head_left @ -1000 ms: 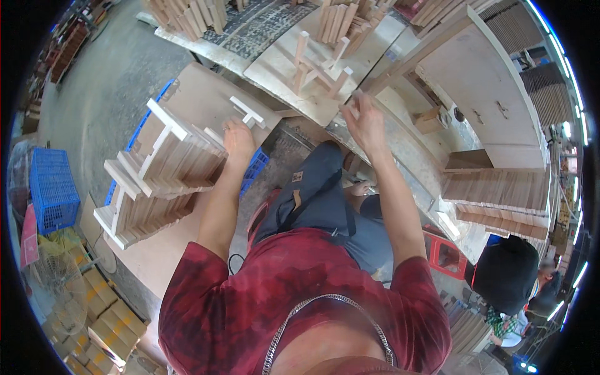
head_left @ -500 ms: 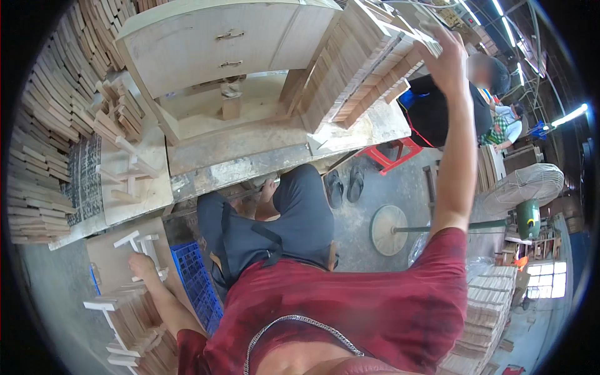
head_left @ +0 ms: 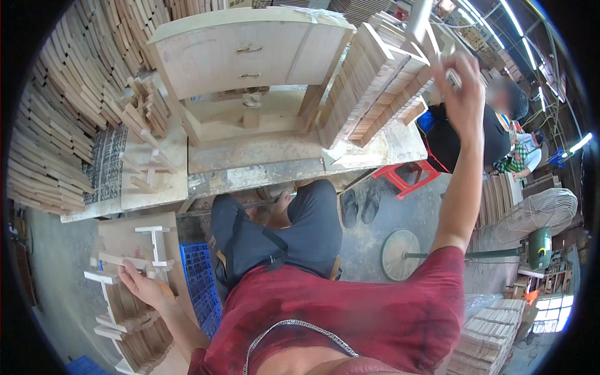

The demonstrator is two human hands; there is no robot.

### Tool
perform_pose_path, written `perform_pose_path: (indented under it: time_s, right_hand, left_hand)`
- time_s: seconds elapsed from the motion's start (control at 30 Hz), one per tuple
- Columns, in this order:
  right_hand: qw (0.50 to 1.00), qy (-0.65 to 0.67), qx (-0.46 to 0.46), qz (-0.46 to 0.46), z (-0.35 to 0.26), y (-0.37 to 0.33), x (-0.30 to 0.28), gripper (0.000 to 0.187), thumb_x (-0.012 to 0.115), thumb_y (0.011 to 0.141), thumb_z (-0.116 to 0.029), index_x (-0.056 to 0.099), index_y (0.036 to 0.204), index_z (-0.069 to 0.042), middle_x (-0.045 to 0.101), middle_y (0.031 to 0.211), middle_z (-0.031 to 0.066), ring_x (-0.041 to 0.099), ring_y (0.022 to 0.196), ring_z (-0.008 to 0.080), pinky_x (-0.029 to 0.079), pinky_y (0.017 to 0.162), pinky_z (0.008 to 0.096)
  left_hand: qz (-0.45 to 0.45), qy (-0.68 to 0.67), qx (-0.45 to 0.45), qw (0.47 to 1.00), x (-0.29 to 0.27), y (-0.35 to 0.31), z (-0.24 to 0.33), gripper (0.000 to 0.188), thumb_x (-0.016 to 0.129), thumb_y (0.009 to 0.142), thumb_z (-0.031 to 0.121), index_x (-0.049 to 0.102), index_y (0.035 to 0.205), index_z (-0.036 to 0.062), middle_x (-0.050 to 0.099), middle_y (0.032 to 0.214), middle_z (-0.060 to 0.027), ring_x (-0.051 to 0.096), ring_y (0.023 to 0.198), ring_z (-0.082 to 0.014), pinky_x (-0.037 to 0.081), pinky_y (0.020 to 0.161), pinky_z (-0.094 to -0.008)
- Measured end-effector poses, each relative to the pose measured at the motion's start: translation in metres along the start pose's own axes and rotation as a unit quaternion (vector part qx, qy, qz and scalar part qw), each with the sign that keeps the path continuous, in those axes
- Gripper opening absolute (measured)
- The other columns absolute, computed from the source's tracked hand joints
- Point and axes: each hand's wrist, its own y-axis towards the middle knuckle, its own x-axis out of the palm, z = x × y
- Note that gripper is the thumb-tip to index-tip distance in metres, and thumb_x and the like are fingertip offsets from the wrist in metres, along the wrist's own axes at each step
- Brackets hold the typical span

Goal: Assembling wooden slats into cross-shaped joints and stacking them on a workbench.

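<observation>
Fingers of right hand (head_left: 464,94) closed on blurred wooden piece (head_left: 419,22); left hand (head_left: 147,289) at pale slat (head_left: 114,259), fingers loosely bent, can't tell grip.

pale wood strip (head_left: 119,259), blurred, slanted, near left edge of board (head_left: 122,231) | whitish piece (head_left: 419,22), blurred, steep, near right end of bench (head_left: 262,150)

Shirt (head_left: 356,306) is mottled dark red. Left of shirt: pale cream wood (head_left: 157,245), blue lattice crate (head_left: 200,275). Above shirt: dark grey trousers (head_left: 309,225), red stool (head_left: 420,187).
</observation>
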Motion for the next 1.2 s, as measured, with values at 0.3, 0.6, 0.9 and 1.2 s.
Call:
perform_pose_path:
  time_s: [0.3, 0.6, 0.9, 1.2]
  right_hand:
    - [0.766, 0.512, 0.214, -0.325, -0.157, -0.200, 0.152, 0.027, 0.077, 0.086, -0.013, 0.065, 0.107, 0.000, 0.068, 0.090, 0.0050, 0.061, 0.081, 0.0136, 0.050, 0.075, 0.0297]
    - [0.694, 0.591, 0.307, -0.275, -0.190, -0.227, 0.163, 0.037, 0.081, 0.085, -0.018, 0.066, 0.115, -0.001, 0.070, 0.100, 0.0064, 0.062, 0.093, 0.0131, 0.050, 0.082, 0.0308]
    - [0.692, 0.586, 0.296, -0.300, -0.179, -0.230, 0.170, 0.039, 0.079, 0.085, -0.012, 0.063, 0.119, 0.001, 0.070, 0.103, 0.0078, 0.063, 0.096, 0.0146, 0.051, 0.084, 0.0317]
    - [0.602, 0.674, 0.309, -0.298, -0.180, -0.232, 0.188, 0.035, 0.073, 0.091, -0.008, 0.061, 0.122, 0.001, 0.067, 0.107, 0.0055, 0.061, 0.098, 0.0112, 0.052, 0.084, 0.0270]
  left_hand:
    - [-0.508, 0.272, 0.255, 0.777, 0.101, -0.098, 0.023, 0.025, 0.071, 0.088, 0.006, 0.067, 0.113, 0.0015, 0.073, 0.099, -0.0076, 0.066, 0.078, -0.0109, 0.053, 0.069, -0.0250]
    - [-0.619, 0.234, -0.023, 0.749, 0.137, -0.097, -0.034, 0.023, 0.074, 0.089, 0.014, 0.071, 0.106, -0.0018, 0.072, 0.084, -0.0052, 0.062, 0.071, -0.0082, 0.050, 0.066, -0.0268]
    - [-0.674, 0.197, -0.135, 0.699, 0.159, -0.078, -0.040, 0.025, 0.074, 0.089, 0.017, 0.071, 0.104, -0.0026, 0.070, 0.084, -0.0070, 0.064, 0.077, -0.0106, 0.051, 0.070, -0.0283]
    - [-0.658, 0.170, -0.128, 0.723, 0.158, -0.074, -0.078, 0.028, 0.074, 0.090, 0.016, 0.068, 0.110, -0.0025, 0.072, 0.096, -0.0074, 0.064, 0.085, -0.0106, 0.052, 0.079, -0.0285]
